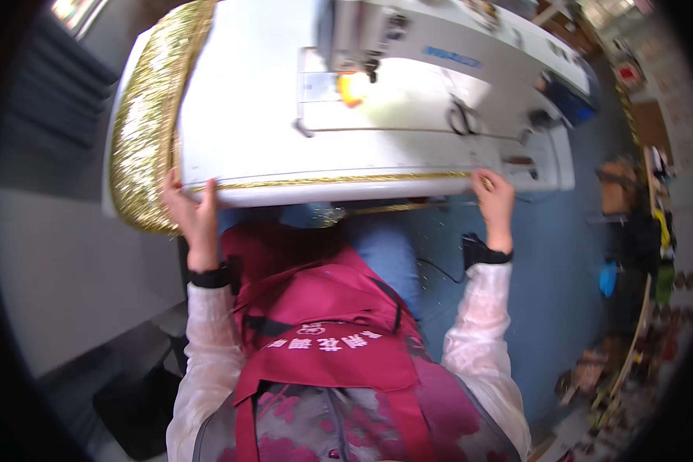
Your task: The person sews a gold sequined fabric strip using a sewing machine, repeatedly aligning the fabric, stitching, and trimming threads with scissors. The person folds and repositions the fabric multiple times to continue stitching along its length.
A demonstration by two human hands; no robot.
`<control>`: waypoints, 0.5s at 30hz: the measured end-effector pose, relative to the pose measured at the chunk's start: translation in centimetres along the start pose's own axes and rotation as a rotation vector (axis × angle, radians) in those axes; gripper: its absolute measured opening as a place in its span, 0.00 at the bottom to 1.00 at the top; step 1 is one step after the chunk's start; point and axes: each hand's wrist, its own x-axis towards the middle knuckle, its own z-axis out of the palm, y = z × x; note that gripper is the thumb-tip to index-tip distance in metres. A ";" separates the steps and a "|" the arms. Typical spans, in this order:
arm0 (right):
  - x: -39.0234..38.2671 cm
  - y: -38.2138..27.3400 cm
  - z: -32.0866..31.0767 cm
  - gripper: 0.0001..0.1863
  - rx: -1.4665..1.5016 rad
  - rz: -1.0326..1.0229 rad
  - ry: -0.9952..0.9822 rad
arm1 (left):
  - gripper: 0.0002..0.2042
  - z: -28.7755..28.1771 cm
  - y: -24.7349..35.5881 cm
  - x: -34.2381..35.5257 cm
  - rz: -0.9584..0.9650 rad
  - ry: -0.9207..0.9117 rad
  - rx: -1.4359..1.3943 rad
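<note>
A narrow gold trim strip (339, 179) runs nearly straight along the front edge of the white sewing machine table (246, 100). At its right end, my right hand (495, 202) is closed, pinching the strip between thumb and fingers. My left hand (192, 219) lies at the other end, thumb and fingers spread apart, touching the strip and the lower corner of the shiny gold fabric (141, 138). That fabric covers the table's left side and hangs over its front corner. A flatter gold band (179, 100) edges it.
The white sewing machine (439, 50) stands at the back, its lamp lighting the needle area. Dark-handled scissors (462, 117) lie on the table under its arm. Blue floor (547, 308) extends to the right, with assorted clutter (593, 369) beyond. A dark stool (138, 408) is lower left.
</note>
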 end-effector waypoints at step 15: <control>-3.0 -7.4 -9.8 0.11 2.237 -0.535 -0.218 | 0.20 -5.3 -3.0 8.0 0.173 -0.155 0.404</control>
